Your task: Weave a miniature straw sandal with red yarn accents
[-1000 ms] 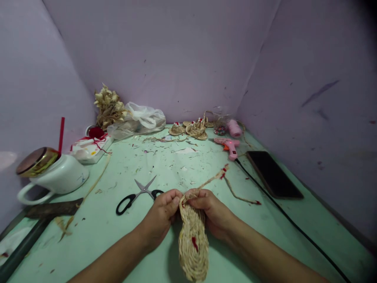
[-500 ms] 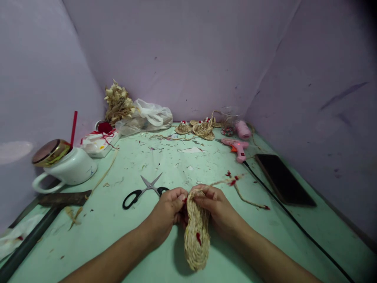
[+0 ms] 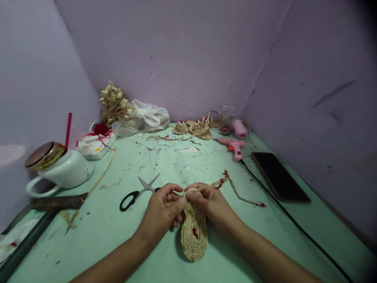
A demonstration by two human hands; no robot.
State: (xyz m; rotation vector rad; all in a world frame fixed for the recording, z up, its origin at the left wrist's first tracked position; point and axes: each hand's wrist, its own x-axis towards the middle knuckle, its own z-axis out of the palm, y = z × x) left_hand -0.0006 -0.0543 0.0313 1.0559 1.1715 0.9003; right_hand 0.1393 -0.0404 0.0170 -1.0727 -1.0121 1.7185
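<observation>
The woven straw piece [image 3: 194, 243], with a red strand near its centre, lies lengthwise between the hands, above the green table [image 3: 160, 261]. The right hand [image 3: 207, 198] pinches its far end, thumb on top. The left hand [image 3: 165, 208] is half-curled at that end's left edge; its grip cannot be determined. Opened scissors [image 3: 147, 188] lie just beyond the left hand. Farther right rests a pink glue gun [image 3: 235, 146]. Woven hats [image 3: 203, 129] sit near the back wall [image 3: 176, 59].

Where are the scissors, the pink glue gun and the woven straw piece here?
Scissors [image 3: 147, 187]: head view, on the pivot.
Pink glue gun [image 3: 235, 144]: head view, on its body.
Woven straw piece [image 3: 193, 225]: head view, on its middle section.
</observation>
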